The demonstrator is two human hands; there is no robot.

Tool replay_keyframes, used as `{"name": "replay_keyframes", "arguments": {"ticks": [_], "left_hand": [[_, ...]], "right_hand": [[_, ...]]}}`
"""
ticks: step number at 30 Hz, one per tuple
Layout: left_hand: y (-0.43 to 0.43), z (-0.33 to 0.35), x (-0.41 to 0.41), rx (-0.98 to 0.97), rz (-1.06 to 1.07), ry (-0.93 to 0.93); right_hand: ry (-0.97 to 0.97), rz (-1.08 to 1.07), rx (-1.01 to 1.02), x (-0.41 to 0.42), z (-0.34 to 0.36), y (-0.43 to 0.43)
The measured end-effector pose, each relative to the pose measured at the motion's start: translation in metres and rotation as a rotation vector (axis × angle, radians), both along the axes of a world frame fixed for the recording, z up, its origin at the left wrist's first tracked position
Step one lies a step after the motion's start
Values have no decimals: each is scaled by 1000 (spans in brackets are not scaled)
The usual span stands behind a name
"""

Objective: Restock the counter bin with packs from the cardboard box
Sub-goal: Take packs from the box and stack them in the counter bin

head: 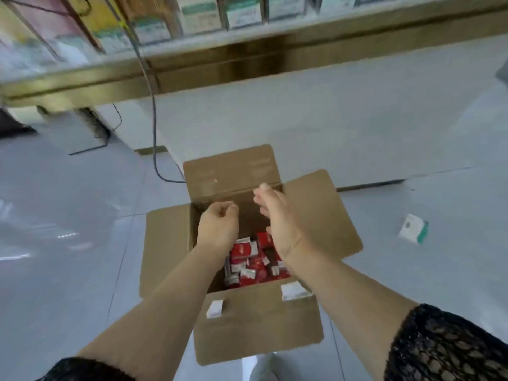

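Your left hand (218, 224) hovers over the one open cardboard box (255, 325), fingers loosely curled round nothing. You look to be at the reach-in step: next, dip down and grip packs. The red-and-white packs (253, 262) lie jumbled in the box bottom, roughly a dozen showing. Your right hand (280, 224) hangs alongside, fingers loosely bent, apparently empty though blurred. One white-and-green pack (413, 229) lies on the floor. No counter bin shows.
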State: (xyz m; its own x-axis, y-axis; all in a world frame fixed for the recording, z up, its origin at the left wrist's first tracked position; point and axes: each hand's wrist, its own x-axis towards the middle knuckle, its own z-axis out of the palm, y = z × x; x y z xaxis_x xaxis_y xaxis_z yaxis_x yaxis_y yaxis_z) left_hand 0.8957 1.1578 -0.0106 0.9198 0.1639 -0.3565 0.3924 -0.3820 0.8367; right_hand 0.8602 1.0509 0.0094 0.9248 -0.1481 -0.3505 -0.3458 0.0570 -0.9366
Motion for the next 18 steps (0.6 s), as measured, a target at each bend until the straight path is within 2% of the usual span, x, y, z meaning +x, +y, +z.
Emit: {"name": "replay_keyframes", "arguments": {"ticks": [5, 12, 18], "left_hand": [[-1, -84, 17, 50, -62, 138], [10, -176, 49, 220, -277, 407], [21, -245, 68, 401, -689, 608]], "right_hand": [[100, -10, 67, 16, -72, 1], [247, -33, 118, 48, -143, 11], [363, -90, 123, 63, -185, 5]]}}
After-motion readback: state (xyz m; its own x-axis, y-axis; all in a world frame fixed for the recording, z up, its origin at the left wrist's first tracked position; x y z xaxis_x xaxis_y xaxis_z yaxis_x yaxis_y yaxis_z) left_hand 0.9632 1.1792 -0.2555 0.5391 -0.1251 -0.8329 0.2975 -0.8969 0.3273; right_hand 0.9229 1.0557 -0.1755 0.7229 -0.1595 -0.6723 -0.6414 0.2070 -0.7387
